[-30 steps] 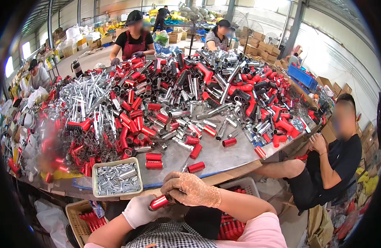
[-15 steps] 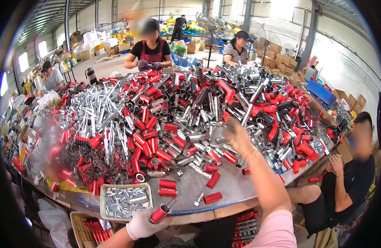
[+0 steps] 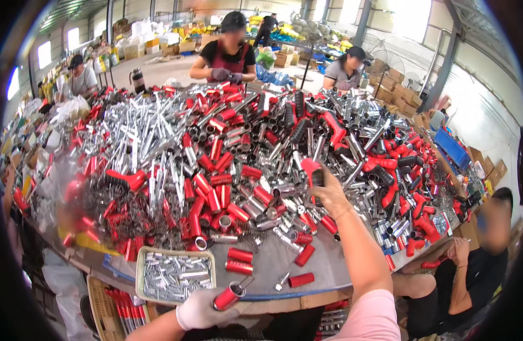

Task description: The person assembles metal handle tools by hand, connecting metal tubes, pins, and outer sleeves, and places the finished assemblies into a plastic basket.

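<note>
In a white glove, my left hand [image 3: 202,310] grips a red metal tube [image 3: 229,296] at the table's front edge. A thin metal wire sticks out of the tube's open end. My right hand [image 3: 331,196], without a glove, is stretched over the heap and closed round a red-and-black pistol-shaped handle [image 3: 316,175]. Next to my left hand sits a pale plastic tray [image 3: 140,271] filled with small silver metal pins. Several loose red tubes [image 3: 300,279] lie on the table between my hands.
A large heap of silver tubes [image 3: 137,133], red sleeves and red handles [image 3: 333,129] covers the table [image 3: 329,267]. Under the front edge stands a tan basket [image 3: 102,310] of red-and-silver parts. Other people work across the table; one person [image 3: 466,267] sits close on the right.
My right hand has closed on the red-and-black handle and lifted it a little from the heap. The left hand still holds the red tube. The whole view has shifted slightly.
</note>
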{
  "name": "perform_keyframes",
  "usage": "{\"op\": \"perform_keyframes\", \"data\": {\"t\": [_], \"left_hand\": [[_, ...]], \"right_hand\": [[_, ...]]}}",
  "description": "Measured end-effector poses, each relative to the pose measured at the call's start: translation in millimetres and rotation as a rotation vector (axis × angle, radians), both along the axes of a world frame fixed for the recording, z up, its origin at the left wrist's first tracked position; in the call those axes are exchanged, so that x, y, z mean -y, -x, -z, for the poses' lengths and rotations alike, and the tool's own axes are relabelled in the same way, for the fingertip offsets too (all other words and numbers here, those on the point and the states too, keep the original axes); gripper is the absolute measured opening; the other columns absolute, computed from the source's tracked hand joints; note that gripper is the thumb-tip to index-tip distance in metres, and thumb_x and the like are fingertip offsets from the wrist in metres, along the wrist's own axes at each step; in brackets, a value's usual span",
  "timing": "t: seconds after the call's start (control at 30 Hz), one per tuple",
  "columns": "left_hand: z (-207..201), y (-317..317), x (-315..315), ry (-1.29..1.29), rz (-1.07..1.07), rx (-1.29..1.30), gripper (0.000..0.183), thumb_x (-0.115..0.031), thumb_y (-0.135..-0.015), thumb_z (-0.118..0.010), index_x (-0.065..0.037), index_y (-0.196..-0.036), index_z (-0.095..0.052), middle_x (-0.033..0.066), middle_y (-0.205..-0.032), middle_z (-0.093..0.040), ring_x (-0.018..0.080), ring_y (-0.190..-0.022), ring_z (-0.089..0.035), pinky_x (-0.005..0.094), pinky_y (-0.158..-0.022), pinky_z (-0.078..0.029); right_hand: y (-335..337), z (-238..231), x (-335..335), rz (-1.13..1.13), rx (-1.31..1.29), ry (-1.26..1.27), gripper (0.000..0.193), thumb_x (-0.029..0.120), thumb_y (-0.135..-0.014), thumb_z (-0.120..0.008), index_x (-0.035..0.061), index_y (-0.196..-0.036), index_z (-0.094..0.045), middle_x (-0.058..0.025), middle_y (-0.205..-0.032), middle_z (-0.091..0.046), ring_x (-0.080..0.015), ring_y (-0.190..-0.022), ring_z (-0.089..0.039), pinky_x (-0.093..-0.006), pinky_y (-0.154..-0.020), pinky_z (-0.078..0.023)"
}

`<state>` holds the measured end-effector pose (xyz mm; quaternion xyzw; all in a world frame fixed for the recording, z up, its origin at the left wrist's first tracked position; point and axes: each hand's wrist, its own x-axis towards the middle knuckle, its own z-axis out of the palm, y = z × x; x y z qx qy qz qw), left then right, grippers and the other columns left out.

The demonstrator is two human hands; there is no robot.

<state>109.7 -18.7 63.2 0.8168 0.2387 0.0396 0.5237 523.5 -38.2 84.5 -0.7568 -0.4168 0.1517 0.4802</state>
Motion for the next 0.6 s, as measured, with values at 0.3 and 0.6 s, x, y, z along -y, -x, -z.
{"op": "perform_keyframes", "data": {"t": [0.3, 0.6], "left_hand": [[4.5, 1.0, 10.9, -0.309, 0.069, 0.202, 0.023, -0.026, -0.077, -0.071, -0.007, -0.088, -0.063, 0.0163, -0.074, -0.064, 0.0367, -0.071, -0.064, 0.0441, -0.064, -0.052], [-9.2, 52.4, 25.5, -0.596, 0.273, 0.01, 0.021, -0.024, -0.075, -0.068, -0.006, -0.084, -0.06, 0.0147, -0.072, -0.062, 0.0349, -0.072, -0.064, 0.0446, -0.066, -0.052]], "right_hand": [[129.5, -59.2, 145.5, -0.338, -0.727, -0.098, 0.051, 0.011, -0.068, -0.07, -0.0074, -0.114, -0.06, -0.0116, -0.09, -0.067, -0.0225, -0.08, -0.067, -0.0348, -0.077, -0.056], [236.7, -70.0, 174.6, -0.733, 0.271, 0.436, 0.041, 0.017, -0.067, -0.073, 0.0077, -0.107, -0.069, -0.0085, -0.095, -0.07, -0.0276, -0.084, -0.067, -0.0364, -0.079, -0.053]]}}
